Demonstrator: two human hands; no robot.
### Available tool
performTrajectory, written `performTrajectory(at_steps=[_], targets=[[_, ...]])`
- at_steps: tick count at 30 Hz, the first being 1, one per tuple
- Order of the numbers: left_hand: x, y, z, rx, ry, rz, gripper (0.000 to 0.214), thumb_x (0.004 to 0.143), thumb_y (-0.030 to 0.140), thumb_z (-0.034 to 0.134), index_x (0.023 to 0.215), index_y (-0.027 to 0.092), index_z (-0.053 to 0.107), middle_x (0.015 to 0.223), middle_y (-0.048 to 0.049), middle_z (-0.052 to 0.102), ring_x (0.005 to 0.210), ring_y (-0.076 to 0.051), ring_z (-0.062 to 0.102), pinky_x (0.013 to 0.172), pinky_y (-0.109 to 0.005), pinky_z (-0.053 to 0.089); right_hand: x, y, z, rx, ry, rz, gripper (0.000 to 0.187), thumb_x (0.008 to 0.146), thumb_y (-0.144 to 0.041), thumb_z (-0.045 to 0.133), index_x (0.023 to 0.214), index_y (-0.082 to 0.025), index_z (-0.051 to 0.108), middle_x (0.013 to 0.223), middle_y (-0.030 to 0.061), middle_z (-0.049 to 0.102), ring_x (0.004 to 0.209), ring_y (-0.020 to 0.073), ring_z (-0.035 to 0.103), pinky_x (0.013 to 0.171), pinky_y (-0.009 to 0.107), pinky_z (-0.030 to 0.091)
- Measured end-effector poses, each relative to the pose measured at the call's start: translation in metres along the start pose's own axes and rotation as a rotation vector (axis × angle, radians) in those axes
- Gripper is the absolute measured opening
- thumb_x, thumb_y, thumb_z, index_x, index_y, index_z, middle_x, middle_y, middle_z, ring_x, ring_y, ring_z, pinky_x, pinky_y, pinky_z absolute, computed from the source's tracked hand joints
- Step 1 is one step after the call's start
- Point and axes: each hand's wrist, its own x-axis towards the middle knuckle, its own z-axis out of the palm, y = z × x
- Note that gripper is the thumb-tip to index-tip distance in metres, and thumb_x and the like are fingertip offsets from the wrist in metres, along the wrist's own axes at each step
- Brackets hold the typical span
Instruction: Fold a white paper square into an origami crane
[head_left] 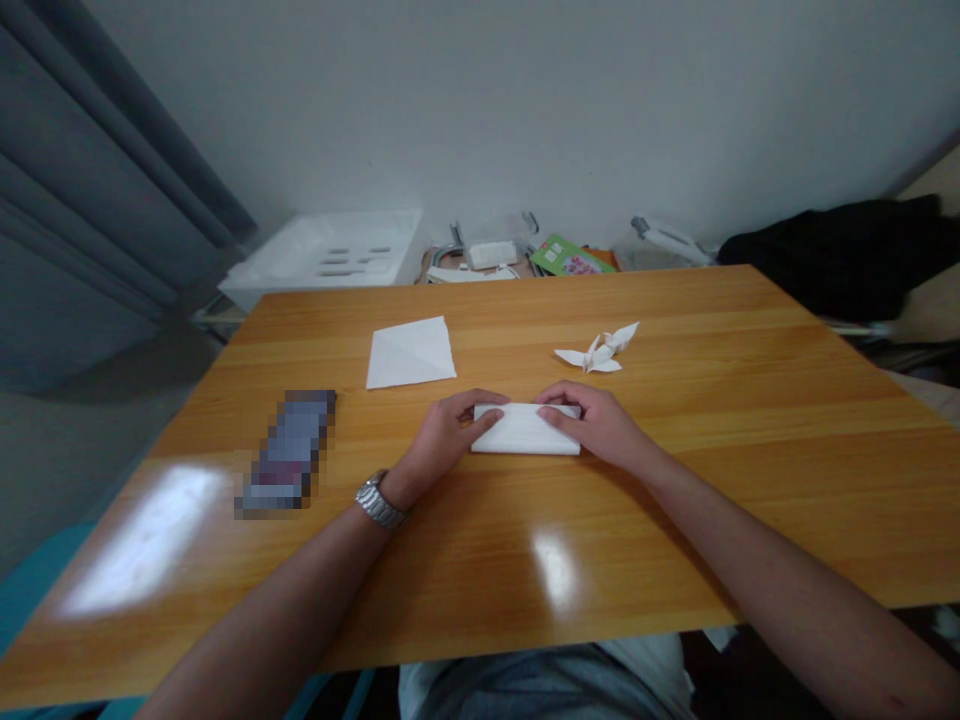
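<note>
A white sheet of paper folded into a flat rectangle lies near the middle of the table, its long side facing me. My left hand grips its left end, thumb on top and fingers behind the far edge. At the right end my right hand pinches it the same way. Beyond the right hand sits a folded paper crane. A flat white square of paper with a diagonal crease lies past the left hand.
On the wooden table, a pixelated phone lies to the left. Behind the far edge stand a white tray, a green booklet and assorted clutter. Black cloth is heaped at the far right. A grey curtain hangs at left.
</note>
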Motion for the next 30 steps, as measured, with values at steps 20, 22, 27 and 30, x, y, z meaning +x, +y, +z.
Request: performTrajectory(at_steps=[20,22,27,30], targets=[[-0.006,0.006,0.001,-0.001,-0.263,0.097,0.026,0.097,0.038,0.061,0.115,0.025,0.075,0.115,-0.0035,0.076,0.104,-0.021,0.07,0.092,-0.03,0.052,-0.006,-0.007,0.005,-0.051,-0.287,0.082,0.029,0.092,-0.044,0.064,0.089,-0.018,0.078,0.08,0.004,0.077,0.069,0.0175,0.065,0.059,0.026,0.045],[-0.007,0.005,0.002,-0.005,-0.261,0.095,0.027,0.096,0.039,0.061,0.114,0.025,0.075,0.115,-0.004,0.076,0.104,-0.022,0.07,0.092,-0.031,0.052,-0.006,-0.006,0.005,-0.06,-0.284,0.08,0.028,0.092,-0.043,0.063,0.089,-0.019,0.078,0.08,0.0033,0.077,0.07,0.0174,0.065,0.06,0.026,0.045],[-0.005,0.002,0.005,-0.102,-0.131,-0.002,0.038,0.094,0.044,0.064,0.126,0.023,0.068,0.104,-0.0055,0.075,0.092,-0.02,0.07,0.08,-0.029,0.055,-0.005,0.001,0.005,-0.023,-0.232,0.066,0.029,0.092,-0.045,0.064,0.086,-0.019,0.076,0.081,0.0023,0.076,0.07,0.0171,0.064,0.062,0.027,0.046],[-0.002,0.002,0.004,-0.25,0.005,-0.056,0.045,0.096,0.048,0.061,0.128,0.017,0.063,0.099,-0.0081,0.074,0.089,-0.02,0.07,0.075,-0.028,0.056,-0.003,0.003,0.003,-0.004,-0.139,0.072,0.032,0.093,-0.046,0.063,0.085,-0.018,0.075,0.08,0.0029,0.075,0.069,0.017,0.063,0.06,0.027,0.046]])
